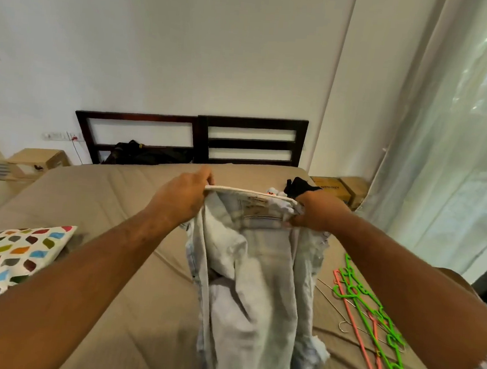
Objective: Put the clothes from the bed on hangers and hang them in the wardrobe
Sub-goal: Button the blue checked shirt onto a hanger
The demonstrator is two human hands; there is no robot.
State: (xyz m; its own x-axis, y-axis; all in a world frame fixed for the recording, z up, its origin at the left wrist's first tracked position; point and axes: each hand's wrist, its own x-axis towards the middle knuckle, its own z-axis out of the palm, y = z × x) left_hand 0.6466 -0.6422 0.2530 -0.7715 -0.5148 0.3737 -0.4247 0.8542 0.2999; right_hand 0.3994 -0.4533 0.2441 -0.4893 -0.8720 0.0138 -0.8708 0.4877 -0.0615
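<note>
Pale, washed-out jeans (254, 287) hang over the bed (104, 202), held up by the waistband with the legs trailing down onto the sheet. My left hand (181, 197) grips the waistband's left end. My right hand (317, 213) pinches its right end. Green and pink plastic hangers (371, 316) lie in a loose pile on the bed to the right, with thin wire hangers among them. Behind my right hand, near the head of the bed, lies a small heap of black and white clothes (291, 188). No wardrobe is in view.
A cushion with coloured patches (12, 262) lies on the bed at the left. The dark wooden headboard (193, 136) stands against the white wall, a dark bag (145, 153) leaning on it. Cardboard boxes (338, 189) flank the bed. Sheer curtains (449, 142) hang at the right.
</note>
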